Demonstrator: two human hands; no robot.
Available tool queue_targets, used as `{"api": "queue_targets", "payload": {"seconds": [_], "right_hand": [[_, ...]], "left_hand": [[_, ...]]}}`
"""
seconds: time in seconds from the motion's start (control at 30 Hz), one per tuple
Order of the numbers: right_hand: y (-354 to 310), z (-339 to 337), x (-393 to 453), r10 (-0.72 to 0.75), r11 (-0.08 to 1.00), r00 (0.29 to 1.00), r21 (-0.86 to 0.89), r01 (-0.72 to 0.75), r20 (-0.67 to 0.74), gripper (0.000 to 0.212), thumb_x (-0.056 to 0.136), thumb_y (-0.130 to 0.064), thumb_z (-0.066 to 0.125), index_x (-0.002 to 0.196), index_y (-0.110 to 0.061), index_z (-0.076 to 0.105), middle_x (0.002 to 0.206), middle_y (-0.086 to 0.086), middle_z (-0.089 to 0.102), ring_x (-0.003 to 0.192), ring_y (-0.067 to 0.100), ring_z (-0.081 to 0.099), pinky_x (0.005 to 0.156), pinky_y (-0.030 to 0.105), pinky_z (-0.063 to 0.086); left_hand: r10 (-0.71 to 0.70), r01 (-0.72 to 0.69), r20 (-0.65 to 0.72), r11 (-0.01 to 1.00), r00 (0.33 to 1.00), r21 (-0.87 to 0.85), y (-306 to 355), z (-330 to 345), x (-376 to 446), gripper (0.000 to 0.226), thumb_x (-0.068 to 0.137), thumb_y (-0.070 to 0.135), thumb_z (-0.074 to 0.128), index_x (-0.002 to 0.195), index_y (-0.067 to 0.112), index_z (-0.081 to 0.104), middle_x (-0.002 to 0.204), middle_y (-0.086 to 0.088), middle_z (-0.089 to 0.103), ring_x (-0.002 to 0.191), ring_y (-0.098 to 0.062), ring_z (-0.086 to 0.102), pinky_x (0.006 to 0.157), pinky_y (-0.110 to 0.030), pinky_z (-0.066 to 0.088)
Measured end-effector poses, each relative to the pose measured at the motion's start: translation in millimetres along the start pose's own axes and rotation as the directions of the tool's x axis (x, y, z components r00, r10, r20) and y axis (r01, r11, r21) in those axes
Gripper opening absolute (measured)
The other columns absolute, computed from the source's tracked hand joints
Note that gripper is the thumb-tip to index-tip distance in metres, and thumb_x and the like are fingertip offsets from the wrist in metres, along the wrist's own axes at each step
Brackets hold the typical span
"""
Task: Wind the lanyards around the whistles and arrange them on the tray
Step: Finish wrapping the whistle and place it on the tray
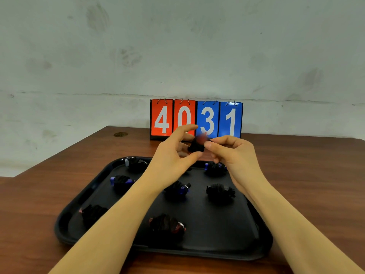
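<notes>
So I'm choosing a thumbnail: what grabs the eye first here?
The scoreboard reading 4031 in red and blue stands against the wall at the table's back edge. In front of it the right hand pinches a blurred whistle, the left hand open beside it, above a black tray of wound bundles.

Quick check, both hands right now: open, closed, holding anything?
Left hand: open, fingers spread beside the red whistle, holding nothing.
Right hand: pinches the whistle, wound in black lanyard, above the tray.
</notes>
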State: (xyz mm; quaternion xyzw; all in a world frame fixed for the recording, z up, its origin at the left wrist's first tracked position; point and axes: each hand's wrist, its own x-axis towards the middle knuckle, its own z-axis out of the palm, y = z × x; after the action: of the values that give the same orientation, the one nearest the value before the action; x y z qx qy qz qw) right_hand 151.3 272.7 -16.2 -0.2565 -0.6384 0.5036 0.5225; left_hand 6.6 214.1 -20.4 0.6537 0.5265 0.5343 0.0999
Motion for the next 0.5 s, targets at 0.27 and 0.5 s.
{"api": "queue_targets", "payload": {"seconds": [0.27,0.5], "right_hand": [[0.1,2.7,-1.4,-0.124,0.974,0.991,-0.199,0.112,-0.053,0.014,0.078,-0.01,0.071,0.068,-0.018,0.065,0.073,0.003,0.07,0.079,0.02,0.067,0.077,0.032,0.055],[2.0,4.2,-2.7,-0.157,0.955,0.986,-0.261,0.14,-0.048,0.006,0.081,-0.015,0.068,0.077,-0.018,0.064,0.08,0.004,0.069,0.082,0.021,0.068,0.079,0.04,0.056]], "left_hand": [[-0.011,0.009,0.019,0.998,1.0,0.067,0.2,1.4,-1.1,0.046,0.083,0.021,0.066,0.125,0.033,0.051,0.101,0.03,0.05,0.089,0.021,0.049,0.073,0.005,0.038],[-0.042,0.041,0.006,0.996,0.999,0.076,-0.2,1.4,0.2,0.045,0.082,0.024,0.067,0.125,0.028,0.055,0.11,0.017,0.06,0.091,0.003,0.057,0.075,0.001,0.042]]}}
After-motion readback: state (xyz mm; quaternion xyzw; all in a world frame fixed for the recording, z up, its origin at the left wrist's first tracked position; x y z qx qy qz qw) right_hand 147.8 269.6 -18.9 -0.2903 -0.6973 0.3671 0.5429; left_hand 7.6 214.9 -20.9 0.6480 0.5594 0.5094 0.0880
